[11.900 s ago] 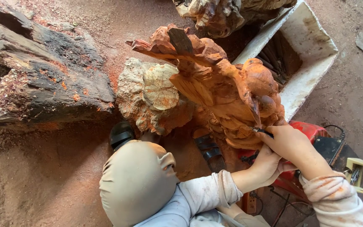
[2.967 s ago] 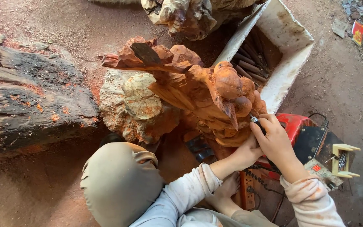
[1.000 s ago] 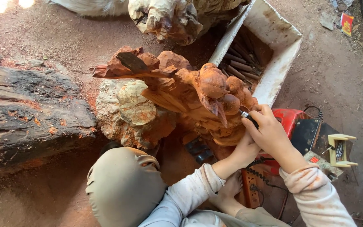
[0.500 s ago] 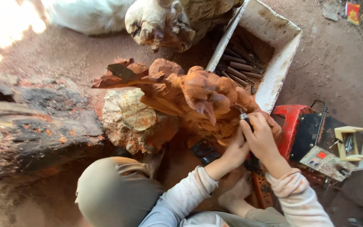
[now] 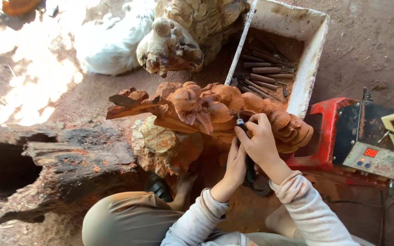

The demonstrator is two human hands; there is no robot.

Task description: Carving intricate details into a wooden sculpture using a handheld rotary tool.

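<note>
A person seated on the dusty floor (image 5: 365,50) works a slim rotary carving tool (image 5: 241,130) against a reddish wood sculpture (image 5: 206,111), the right hand (image 5: 261,143) clamped around the tool pen-style, its tip at the carving's underside. The left hand (image 5: 235,161), at seven o'clock from the right, has its fingers closed against the tool's lower body, steadying it. Compared with a few seconds ago, the hands have shifted leftward along the carving, from its rounded end toward its middle, which suggests the detailing has advanced to a new patch of the surface. At twelve o'clock from the hands sits a white trough (image 5: 313,54) holding chisels (image 5: 263,73); at three o'clock, a red machine (image 5: 343,132) with a lit digital display. A dark weathered log (image 5: 69,168) lies at nine o'clock, and a pale gnarled root carving (image 5: 174,41) stands at eleven o'clock.
</note>
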